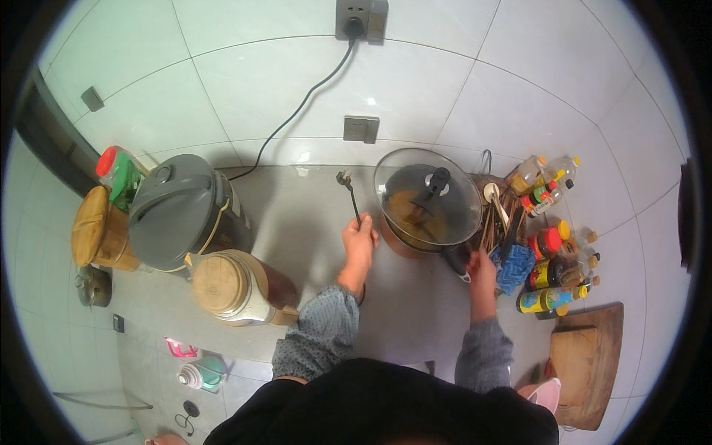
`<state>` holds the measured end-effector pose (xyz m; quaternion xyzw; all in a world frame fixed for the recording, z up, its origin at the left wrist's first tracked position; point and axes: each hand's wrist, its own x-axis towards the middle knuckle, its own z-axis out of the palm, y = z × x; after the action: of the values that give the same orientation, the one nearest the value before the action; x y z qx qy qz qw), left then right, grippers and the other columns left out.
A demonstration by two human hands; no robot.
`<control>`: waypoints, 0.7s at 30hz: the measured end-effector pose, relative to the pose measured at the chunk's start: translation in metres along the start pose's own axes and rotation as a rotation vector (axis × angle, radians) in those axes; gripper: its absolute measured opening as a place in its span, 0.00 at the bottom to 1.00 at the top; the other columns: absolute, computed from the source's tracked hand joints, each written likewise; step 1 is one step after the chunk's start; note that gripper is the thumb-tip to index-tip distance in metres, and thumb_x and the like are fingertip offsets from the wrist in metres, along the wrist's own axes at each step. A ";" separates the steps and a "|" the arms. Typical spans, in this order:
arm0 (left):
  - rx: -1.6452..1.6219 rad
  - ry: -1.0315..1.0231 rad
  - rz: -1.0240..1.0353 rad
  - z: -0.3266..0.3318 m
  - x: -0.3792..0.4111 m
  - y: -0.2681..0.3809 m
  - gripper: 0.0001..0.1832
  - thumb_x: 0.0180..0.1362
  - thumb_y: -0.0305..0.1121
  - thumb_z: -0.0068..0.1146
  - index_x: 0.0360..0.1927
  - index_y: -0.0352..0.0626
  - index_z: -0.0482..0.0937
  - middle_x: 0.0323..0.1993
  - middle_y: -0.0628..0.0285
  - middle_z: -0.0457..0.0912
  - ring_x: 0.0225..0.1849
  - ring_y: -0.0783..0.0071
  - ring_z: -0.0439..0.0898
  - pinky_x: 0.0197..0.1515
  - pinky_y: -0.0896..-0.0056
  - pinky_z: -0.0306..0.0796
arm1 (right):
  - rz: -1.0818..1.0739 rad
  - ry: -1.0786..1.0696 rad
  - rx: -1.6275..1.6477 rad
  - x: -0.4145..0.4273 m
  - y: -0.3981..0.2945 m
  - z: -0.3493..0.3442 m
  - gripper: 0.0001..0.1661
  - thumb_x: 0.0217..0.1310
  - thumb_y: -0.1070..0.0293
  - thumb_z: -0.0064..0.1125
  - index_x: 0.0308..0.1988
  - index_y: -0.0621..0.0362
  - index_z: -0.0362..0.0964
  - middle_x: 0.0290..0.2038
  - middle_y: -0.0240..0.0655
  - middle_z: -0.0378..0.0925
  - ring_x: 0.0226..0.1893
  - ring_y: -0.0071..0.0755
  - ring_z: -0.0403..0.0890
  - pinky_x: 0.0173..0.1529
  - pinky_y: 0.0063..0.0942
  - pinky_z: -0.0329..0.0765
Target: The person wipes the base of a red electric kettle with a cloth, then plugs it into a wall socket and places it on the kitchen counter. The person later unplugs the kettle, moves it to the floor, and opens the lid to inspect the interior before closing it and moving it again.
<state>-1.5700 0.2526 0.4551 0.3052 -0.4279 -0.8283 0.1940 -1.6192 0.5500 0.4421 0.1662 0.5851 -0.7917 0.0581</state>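
Observation:
My left hand (pixel 359 242) is closed around a black power cord (pixel 354 203), just below its plug (pixel 344 178). The plug points up toward the wall, clear of any socket. To the right stands a pan (pixel 406 247) with a brownish content, seen through a glass lid (pixel 384 189) with a black knob (pixel 438 182). My right hand (pixel 483 272) is at the end of the pan's black handle (pixel 457 260), beside a blue cloth (pixel 513 268). Whether its fingers grip the handle is hard to tell.
A rice cooker (pixel 172 211) and a jug with a wooden-look lid (pixel 219 283) stand left. Utensils (pixel 495 217) and several sauce bottles (pixel 548 300) crowd the right. Another plug sits in the upper wall socket (pixel 354 25); a second socket (pixel 361 129) is lower. Cutting boards (pixel 606 356) lean lower right.

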 end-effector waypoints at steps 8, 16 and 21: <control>0.345 0.036 0.243 -0.039 -0.033 -0.022 0.14 0.63 0.37 0.43 0.31 0.36 0.74 0.18 0.69 0.68 0.22 0.82 0.64 0.25 0.76 0.61 | -0.900 -0.405 -1.145 -0.154 0.028 0.133 0.07 0.52 0.68 0.57 0.32 0.58 0.71 0.25 0.40 0.72 0.25 0.46 0.75 0.28 0.36 0.71; 0.280 -0.042 0.443 -0.044 -0.058 -0.004 0.14 0.64 0.36 0.42 0.29 0.36 0.72 0.19 0.70 0.67 0.21 0.83 0.63 0.24 0.78 0.61 | -0.730 -0.352 -1.055 -0.102 0.020 0.253 0.23 0.58 0.58 0.51 0.49 0.62 0.64 0.39 0.41 0.75 0.31 0.40 0.78 0.32 0.33 0.74; -0.054 -0.225 0.124 -0.065 -0.073 0.009 0.14 0.64 0.36 0.43 0.26 0.38 0.71 0.13 0.70 0.62 0.15 0.82 0.59 0.22 0.75 0.62 | 0.396 -0.947 0.125 -0.077 0.023 0.252 0.27 0.64 0.53 0.43 0.54 0.62 0.61 0.45 0.39 0.75 0.31 0.32 0.74 0.30 0.24 0.71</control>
<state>-1.4725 0.2520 0.4580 0.1780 -0.4426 -0.8549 0.2037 -1.5890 0.2969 0.5122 -0.0996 0.4034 -0.7875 0.4551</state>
